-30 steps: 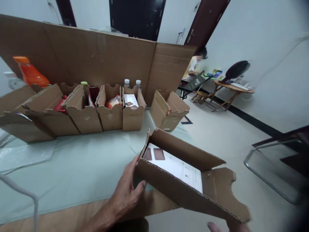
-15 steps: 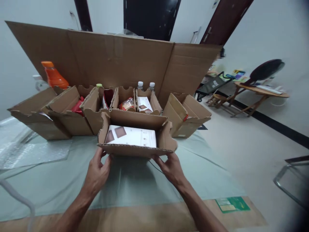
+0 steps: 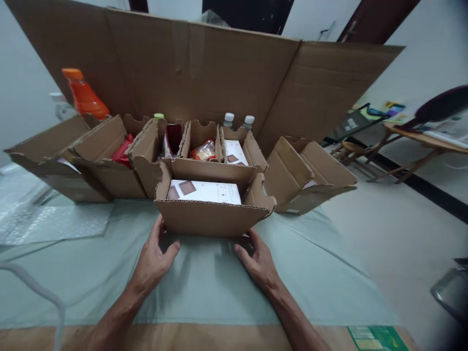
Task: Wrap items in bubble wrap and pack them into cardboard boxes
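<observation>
The desk [image 3: 204,337], covered by a pale green cloth [image 3: 204,292], spread out around the front carton [image 3: 215,222]. A tall cardboard panel [image 3: 153,63] stood well behind that carton. Five open cartons [image 3: 113,180] made a row behind it and off to its left, and a separate carton [image 3: 303,197] stood to its right, slightly farther back. The front carton itself was turned crosswise between the hands, with a white box [image 3: 210,192] lying inside it. The left hand [image 3: 155,256] was at its lower left corner, the right hand [image 3: 261,263] at its lower right; both thumbs were spread, and whether the partly hidden fingers gripped it I could not tell. An orange bottle [image 3: 86,97] showed behind it, far left.
</observation>
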A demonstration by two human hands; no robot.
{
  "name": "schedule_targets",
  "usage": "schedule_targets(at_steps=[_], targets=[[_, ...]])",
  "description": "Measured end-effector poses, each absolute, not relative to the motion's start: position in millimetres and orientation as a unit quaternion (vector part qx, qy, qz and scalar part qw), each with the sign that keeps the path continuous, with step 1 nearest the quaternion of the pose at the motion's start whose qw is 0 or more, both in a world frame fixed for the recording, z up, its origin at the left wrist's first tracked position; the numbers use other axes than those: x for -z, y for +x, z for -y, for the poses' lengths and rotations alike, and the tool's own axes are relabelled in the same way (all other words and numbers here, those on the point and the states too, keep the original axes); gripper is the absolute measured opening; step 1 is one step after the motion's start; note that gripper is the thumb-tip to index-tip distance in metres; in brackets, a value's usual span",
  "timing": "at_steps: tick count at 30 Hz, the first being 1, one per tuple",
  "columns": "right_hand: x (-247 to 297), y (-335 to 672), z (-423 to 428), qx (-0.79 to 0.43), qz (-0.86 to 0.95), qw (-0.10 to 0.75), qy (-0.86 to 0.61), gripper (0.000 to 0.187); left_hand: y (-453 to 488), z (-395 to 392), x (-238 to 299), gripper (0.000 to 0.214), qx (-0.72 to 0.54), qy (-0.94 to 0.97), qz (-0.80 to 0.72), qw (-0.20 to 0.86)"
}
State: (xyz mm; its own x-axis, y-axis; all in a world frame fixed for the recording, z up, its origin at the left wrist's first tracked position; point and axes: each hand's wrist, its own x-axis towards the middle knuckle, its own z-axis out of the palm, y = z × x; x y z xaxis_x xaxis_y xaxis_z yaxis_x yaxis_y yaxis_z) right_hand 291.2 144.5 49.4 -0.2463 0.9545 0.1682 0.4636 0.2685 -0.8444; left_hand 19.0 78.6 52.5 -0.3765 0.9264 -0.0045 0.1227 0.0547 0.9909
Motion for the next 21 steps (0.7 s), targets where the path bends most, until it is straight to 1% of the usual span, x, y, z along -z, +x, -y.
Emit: schedule_targets(at_steps=[3, 5, 7, 8, 9, 12, 14, 15, 17, 18, 21], targets=[[-52.7, 295.2, -147.2, -0.362, 0.697, 0.360, -0.504, 0.055, 19.3, -79.3, -53.0, 0.095, -0.575, 0.410, -0.591, 0.390], [-57.3, 304.0, -146.8, -0.334, 0.699, 0.341, -0.532, 0.052, 19.0, -74.4, -59.3, 0.098, -0.592, 0.416, -0.561, 0.402], [-61.7, 314.9, -145.8, -0.245, 0.712, 0.317, -0.577, 0.043, 16.8, -63.2, -69.2, 0.095, -0.585, 0.448, -0.565, 0.371], [-63.6, 318.7, -144.4, -0.192, 0.724, 0.306, -0.588, 0.039, 15.1, -55.0, -74.4, 0.091, -0.571, 0.470, -0.581, 0.340], [-65.5, 319.8, -141.6, -0.164, 0.747, 0.291, -0.574, 0.037, 12.8, -45.0, -78.9, 0.086, -0.553, 0.492, -0.596, 0.312], [-71.9, 296.0, -122.7, -0.151, 0.837, 0.287, -0.441, 0.026, 1.5, -8.8, -84.3, 0.061, -0.517, 0.525, -0.631, 0.241], [-76.9, 254.6, -108.3, -0.155, 0.889, 0.296, -0.313, 0.017, -11.1, 14.3, -80.1, 0.045, -0.514, 0.528, -0.641, 0.217], [-79.3, 227.9, -103.9, -0.149, 0.909, 0.296, -0.253, 0.017, -18.4, 24.0, -76.7, 0.040, -0.513, 0.526, -0.644, 0.212], [-83.6, 168.0, -103.7, -0.124, 0.939, 0.274, -0.165, 0.023, -33.1, 39.2, -70.4, 0.036, -0.514, 0.518, -0.649, 0.213], [-85.2, 136.8, -107.5, -0.108, 0.952, 0.249, -0.139, 0.028, -39.8, 45.0, -68.1, 0.036, -0.516, 0.510, -0.652, 0.218], [-87.1, 47.5, -126.7, -0.055, 0.982, 0.139, -0.116, 0.042, -54.6, 58.7, -65.6, 0.035, -0.534, 0.479, -0.655, 0.239]])
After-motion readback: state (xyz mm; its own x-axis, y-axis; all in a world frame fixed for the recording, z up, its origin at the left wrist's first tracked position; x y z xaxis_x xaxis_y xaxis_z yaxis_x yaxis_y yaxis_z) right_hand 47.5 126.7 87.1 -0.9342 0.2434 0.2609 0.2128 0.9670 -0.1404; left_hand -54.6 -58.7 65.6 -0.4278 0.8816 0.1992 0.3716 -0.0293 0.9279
